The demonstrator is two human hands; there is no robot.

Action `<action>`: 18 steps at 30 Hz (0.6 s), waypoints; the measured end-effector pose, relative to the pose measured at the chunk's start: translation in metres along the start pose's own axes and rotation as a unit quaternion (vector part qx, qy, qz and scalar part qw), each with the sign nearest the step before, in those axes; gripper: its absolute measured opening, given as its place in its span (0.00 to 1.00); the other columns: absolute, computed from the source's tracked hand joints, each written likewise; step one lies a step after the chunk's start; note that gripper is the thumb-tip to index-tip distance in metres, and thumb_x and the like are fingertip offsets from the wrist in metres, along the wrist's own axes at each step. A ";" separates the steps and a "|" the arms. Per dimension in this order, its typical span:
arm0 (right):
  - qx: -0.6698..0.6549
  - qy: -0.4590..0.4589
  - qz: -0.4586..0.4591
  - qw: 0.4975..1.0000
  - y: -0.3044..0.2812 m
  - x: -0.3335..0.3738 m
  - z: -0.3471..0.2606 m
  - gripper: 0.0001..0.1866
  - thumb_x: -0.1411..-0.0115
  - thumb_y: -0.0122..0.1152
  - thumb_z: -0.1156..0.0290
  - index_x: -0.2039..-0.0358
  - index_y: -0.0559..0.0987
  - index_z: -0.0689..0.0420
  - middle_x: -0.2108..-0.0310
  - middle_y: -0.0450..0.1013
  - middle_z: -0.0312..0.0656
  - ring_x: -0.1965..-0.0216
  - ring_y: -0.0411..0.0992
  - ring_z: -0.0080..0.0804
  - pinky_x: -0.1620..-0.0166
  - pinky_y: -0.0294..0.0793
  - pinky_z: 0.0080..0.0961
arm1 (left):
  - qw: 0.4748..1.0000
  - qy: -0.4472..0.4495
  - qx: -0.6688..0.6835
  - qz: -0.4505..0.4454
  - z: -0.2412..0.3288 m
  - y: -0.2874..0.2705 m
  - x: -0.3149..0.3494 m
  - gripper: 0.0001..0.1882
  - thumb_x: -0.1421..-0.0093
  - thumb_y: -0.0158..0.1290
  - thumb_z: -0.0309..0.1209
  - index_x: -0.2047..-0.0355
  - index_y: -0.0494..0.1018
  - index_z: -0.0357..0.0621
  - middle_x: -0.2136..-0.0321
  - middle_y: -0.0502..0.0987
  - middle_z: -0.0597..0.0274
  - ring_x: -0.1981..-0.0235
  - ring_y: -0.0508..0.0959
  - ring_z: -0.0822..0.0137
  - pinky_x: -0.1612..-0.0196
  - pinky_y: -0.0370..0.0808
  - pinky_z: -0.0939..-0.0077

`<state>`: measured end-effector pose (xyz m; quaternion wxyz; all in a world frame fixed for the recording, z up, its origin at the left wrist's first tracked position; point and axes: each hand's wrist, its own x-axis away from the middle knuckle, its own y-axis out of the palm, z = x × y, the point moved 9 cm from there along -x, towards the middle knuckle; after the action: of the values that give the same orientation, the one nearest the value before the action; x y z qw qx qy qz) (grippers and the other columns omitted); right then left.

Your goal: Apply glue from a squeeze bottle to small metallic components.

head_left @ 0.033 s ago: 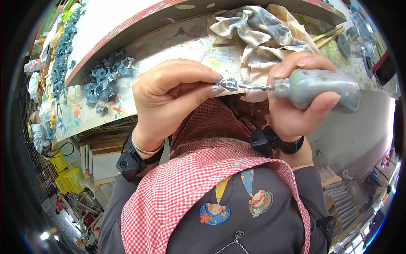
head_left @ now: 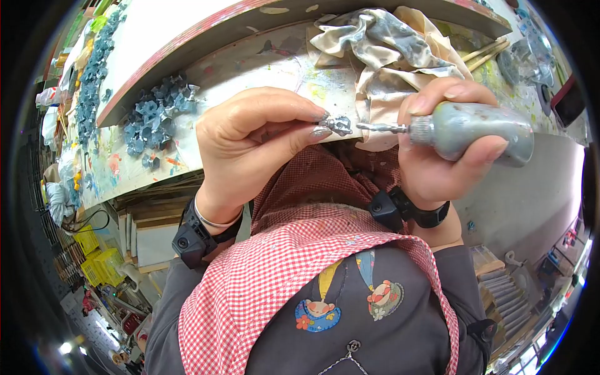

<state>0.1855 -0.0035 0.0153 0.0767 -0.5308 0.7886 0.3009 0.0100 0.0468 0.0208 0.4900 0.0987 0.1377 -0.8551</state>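
Between the thumb and forefinger of my left hand (head_left: 247,128) is a small grey-blue piece (head_left: 340,125) of irregular shape, held above the table's near edge. Silvery grey smears cover those fingertips. My right hand (head_left: 431,137) wraps round a grey squeeze bottle (head_left: 481,131), tipped on its side. Its thin, paint-coated nozzle (head_left: 381,127) points left at the piece, with a narrow gap between tip and piece. A heap of similar blue-grey pieces (head_left: 156,115) lies on the table to the left of my left hand.
A stained, crumpled cloth (head_left: 381,50) lies on the paint-marked table (head_left: 250,72) beyond my right hand. Wooden sticks (head_left: 487,55) and a clear plastic container (head_left: 528,56) are at the far right. A raised white board (head_left: 181,28) spans the back, with more blue pieces along its left.
My right hand has shifted the squeeze bottle slightly to the right, so the nozzle tip is a little farther from the piece. My left hand has barely moved.
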 end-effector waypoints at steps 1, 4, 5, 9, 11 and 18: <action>-0.013 -0.015 -0.006 1.000 0.001 0.000 -0.002 0.30 0.45 0.41 0.41 0.63 0.65 0.60 0.75 0.65 0.46 0.84 0.61 0.26 0.79 0.62 0.17 | 1.000 0.005 -0.005 -0.007 0.001 0.001 0.000 0.11 0.59 0.57 0.12 0.71 0.74 0.32 0.71 0.75 0.57 0.71 0.75 0.74 0.69 0.73 0.86; -0.086 -0.008 0.029 0.996 -0.007 0.000 0.001 0.30 0.43 0.39 0.41 0.63 0.65 0.61 0.74 0.64 0.46 0.86 0.58 0.25 0.81 0.59 0.18 | 1.000 -0.006 0.030 -0.006 -0.002 0.000 -0.001 0.11 0.57 0.56 0.12 0.71 0.74 0.32 0.70 0.74 0.57 0.71 0.75 0.74 0.68 0.73 0.86; -0.101 -0.009 0.025 0.995 -0.007 0.000 0.000 0.30 0.43 0.39 0.42 0.62 0.65 0.61 0.74 0.64 0.46 0.86 0.58 0.24 0.81 0.59 0.18 | 1.000 0.014 0.018 -0.005 0.001 -0.001 -0.003 0.11 0.56 0.55 0.12 0.71 0.74 0.32 0.70 0.74 0.57 0.71 0.75 0.74 0.69 0.73 0.87; -0.097 -0.012 0.003 0.995 -0.002 -0.001 -0.001 0.29 0.42 0.39 0.43 0.63 0.65 0.61 0.75 0.64 0.46 0.87 0.57 0.24 0.82 0.58 0.17 | 0.994 -0.039 0.088 0.043 -0.006 -0.010 0.001 0.09 0.55 0.54 0.12 0.71 0.74 0.32 0.70 0.74 0.57 0.73 0.74 0.75 0.71 0.73 0.88; -0.094 -0.023 0.003 0.995 -0.001 0.000 -0.002 0.29 0.42 0.39 0.43 0.63 0.65 0.61 0.75 0.64 0.46 0.87 0.57 0.24 0.82 0.58 0.17 | 0.996 -0.037 0.077 0.038 -0.005 -0.011 0.002 0.09 0.55 0.54 0.12 0.71 0.74 0.31 0.70 0.74 0.57 0.74 0.74 0.75 0.72 0.73 0.88; -0.031 -0.041 0.015 0.999 0.001 0.003 -0.003 0.29 0.42 0.39 0.43 0.64 0.65 0.61 0.75 0.64 0.46 0.86 0.57 0.24 0.82 0.58 0.18 | 0.991 -0.040 0.124 0.019 -0.008 -0.015 0.003 0.09 0.54 0.55 0.14 0.70 0.73 0.31 0.70 0.73 0.57 0.72 0.76 0.73 0.69 0.76 0.85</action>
<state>0.1839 -0.0069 0.0173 0.0883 -0.5079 0.7832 0.3477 -0.0036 0.0544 0.0145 0.4951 0.1270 0.0091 -0.8595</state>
